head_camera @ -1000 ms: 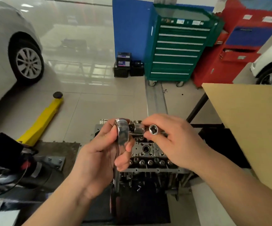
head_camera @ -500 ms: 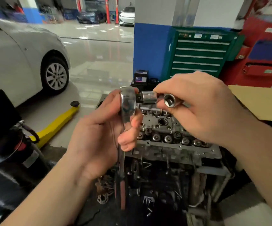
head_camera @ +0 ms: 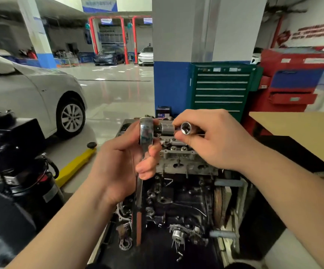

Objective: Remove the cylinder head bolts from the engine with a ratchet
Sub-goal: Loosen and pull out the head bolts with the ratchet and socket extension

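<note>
Left hand (head_camera: 122, 164) wraps the ratchet (head_camera: 145, 144) just below its head, fingers curled round the chrome handle; the handle hangs down toward 6 o'clock, its red grip low in the frame. Right hand (head_camera: 215, 138) pinches a socket (head_camera: 185, 128) between thumb and forefinger (head_camera: 184, 139), open end facing the camera, at 3 o'clock of the ratchet head. A short chrome piece on the drive sits between head and socket; whether the socket is seated on it cannot be told.

Both tools are held up in front of the engine (head_camera: 178, 191); the cylinder head (head_camera: 178, 158) lies directly behind the hands. Head bolts not distinguishable from here.

Judgement: ratchet is rigid steel, fairly heavy, polished and likely slippery; best leverage from the red grip, far from the head. Socket is small, hard, easily dropped into the engine.
</note>
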{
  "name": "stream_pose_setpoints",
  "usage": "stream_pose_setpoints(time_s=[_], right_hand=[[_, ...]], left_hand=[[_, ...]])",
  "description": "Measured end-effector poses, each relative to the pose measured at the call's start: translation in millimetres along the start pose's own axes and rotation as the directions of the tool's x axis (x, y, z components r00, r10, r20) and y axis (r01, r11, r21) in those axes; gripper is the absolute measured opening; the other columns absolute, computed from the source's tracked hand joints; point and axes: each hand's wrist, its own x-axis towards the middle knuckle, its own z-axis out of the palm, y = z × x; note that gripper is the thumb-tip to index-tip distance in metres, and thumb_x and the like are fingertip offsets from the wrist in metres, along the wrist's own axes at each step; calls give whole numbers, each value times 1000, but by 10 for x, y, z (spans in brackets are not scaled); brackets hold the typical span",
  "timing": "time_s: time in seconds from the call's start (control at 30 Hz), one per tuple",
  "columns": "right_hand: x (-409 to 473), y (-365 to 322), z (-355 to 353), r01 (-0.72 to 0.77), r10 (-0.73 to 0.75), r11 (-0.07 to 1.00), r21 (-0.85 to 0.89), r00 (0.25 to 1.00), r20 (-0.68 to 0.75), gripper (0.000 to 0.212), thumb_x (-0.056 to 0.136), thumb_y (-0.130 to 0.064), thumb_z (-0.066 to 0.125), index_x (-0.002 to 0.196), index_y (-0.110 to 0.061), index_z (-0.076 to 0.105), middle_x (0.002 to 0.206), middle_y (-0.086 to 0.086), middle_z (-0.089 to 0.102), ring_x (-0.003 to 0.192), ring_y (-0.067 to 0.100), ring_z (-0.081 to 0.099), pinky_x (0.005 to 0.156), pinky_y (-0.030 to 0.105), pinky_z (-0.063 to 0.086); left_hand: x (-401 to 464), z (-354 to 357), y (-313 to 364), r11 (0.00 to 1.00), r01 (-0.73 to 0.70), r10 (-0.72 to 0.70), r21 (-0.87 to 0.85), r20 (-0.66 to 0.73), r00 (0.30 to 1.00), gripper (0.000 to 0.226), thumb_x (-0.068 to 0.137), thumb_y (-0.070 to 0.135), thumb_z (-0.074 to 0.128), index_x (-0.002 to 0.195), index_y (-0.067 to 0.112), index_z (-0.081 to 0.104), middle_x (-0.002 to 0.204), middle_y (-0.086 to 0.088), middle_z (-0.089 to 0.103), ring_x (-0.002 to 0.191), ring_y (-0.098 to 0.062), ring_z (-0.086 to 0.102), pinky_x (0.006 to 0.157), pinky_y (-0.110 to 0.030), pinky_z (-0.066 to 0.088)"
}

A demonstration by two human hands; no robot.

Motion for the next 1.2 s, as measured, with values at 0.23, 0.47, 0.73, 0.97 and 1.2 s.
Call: stream_pose_setpoints(time_s=[0.23, 0.47, 0.73, 0.97, 1.2], right_hand=[[3, -117, -79, -44, 33, 991, 124, 995, 91, 9, 95, -35, 69, 102, -31, 72, 78, 0, 68, 73, 21, 62, 71, 42, 49], [32, -27, -59, -40, 20, 985, 165, 992, 124, 8, 93, -37, 67, 95, -30, 70, 77, 3, 68, 73, 26, 63, 70, 45, 49], [87, 131, 60, 3, 15, 995, -99, 984, 178, 30, 94, -51, 55, 102, -26, 68, 77, -13, 61, 74, 4, 57, 67, 35, 48], [98, 827, -118, -260, 257, 963, 72, 965, 47, 15, 102, -43, 57, 115, -38, 59, 74, -22, 59, 64, 3, 53, 63, 28, 42], [106, 800, -30, -134, 130, 991, 9, 974, 187, 30, 104, -51, 46, 116, -30, 64, 95, -10, 67, 92, 14, 64, 82, 45, 52]], left_hand=[[-117, 30, 53, 986, -81, 81, 146, 4, 997, 35, 98, 29, 57, 132, 21, 52, 76, -14, 50, 47, -17, 30, 48, -33, 21], [-20, 50, -84, 993, -49, 52, 105, -21, 998, 29, 98, 29, 54, 127, 25, 54, 75, -13, 51, 47, -16, 31, 51, -34, 18], [155, 25, -338, 998, 6, 4, 67, -160, 987, 55, 85, 70, 68, 109, 21, 69, 61, 1, 41, 41, -11, 22, 43, -28, 16], [278, -117, -151, 993, -117, 105, -7, -398, 911, 37, 90, 59, 59, 71, 27, 52, 51, 7, 29, 41, -11, 10, 35, -19, 17], [349, -141, -117, 988, -75, 122, 139, -371, 921, 37, 88, 61, 63, 82, 27, 50, 52, 5, 31, 32, -7, 23, 35, -16, 27]])
